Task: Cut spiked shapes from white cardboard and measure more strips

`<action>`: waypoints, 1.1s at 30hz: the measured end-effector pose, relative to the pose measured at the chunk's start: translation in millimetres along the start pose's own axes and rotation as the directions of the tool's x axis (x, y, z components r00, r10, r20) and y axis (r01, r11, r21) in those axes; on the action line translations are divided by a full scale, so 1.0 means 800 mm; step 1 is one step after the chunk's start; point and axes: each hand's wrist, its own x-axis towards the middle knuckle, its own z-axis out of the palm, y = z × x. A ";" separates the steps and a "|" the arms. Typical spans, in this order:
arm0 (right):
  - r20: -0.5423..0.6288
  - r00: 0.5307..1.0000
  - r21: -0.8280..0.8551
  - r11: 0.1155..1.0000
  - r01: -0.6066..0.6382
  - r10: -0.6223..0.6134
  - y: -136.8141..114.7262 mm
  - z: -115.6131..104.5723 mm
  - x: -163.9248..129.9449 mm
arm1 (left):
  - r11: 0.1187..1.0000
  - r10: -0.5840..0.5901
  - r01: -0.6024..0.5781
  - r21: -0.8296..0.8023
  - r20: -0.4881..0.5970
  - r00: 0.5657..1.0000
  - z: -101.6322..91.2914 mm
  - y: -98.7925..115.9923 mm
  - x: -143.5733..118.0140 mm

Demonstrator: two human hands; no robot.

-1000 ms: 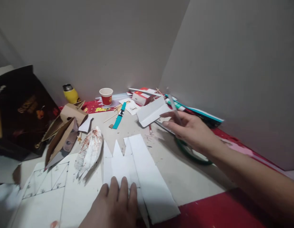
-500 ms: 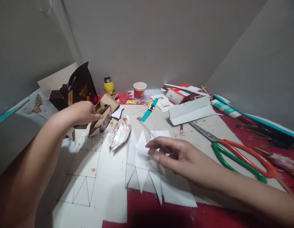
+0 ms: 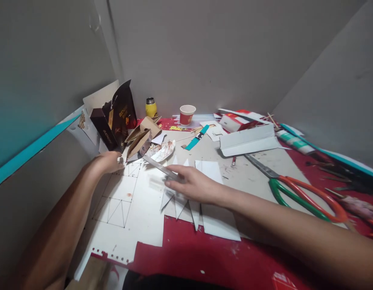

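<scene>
My right hand [image 3: 192, 183] grips one end of a thin, flat grey strip [image 3: 159, 166], blurred and ruler-like, which points up to the left. Under that hand lies a white paper cut-out [image 3: 182, 207] with pointed flaps. My left hand [image 3: 109, 162] is at the top left corner of a white sheet [image 3: 147, 201] with pencilled rectangles and triangles. Its fingers are closed around a small whitish thing [image 3: 120, 160] that I cannot make out. Just beyond it are a folded brown cardboard piece [image 3: 139, 147] and a crumpled, brown-stained white paper [image 3: 165, 153].
Large scissors [image 3: 307, 197] with orange and green handles lie at the right. A folded white card [image 3: 249, 141] rests near their blades. At the back stand a dark box [image 3: 114, 117], a yellow bottle [image 3: 150, 108] and a paper cup [image 3: 186, 115]. Grey walls enclose the table.
My left hand has left the brown cardboard and come down to the drawn sheet's corner. My right hand has moved left, the strip now reaching toward the crumpled paper. The view has shifted left.
</scene>
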 end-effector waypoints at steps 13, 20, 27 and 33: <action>0.035 0.999 -0.092 0.995 0.034 -0.030 -0.018 0.001 -0.055 | 0.997 0.076 -0.079 0.021 0.099 0.992 -0.003 -0.002 0.019; 0.029 0.998 -0.178 0.982 0.068 -0.064 -0.011 -0.001 -0.059 | 0.996 0.086 -0.089 0.023 0.089 0.992 0.001 0.000 0.016; -0.060 0.994 -0.169 0.981 -0.096 0.086 0.004 -0.027 -0.065 | 0.995 0.103 -0.104 0.012 0.070 0.992 -0.004 0.002 0.009; -0.176 0.963 -0.120 0.966 -0.228 0.205 0.018 -0.048 -0.082 | 0.990 0.140 -0.139 -0.021 0.019 0.990 -0.001 -0.001 0.011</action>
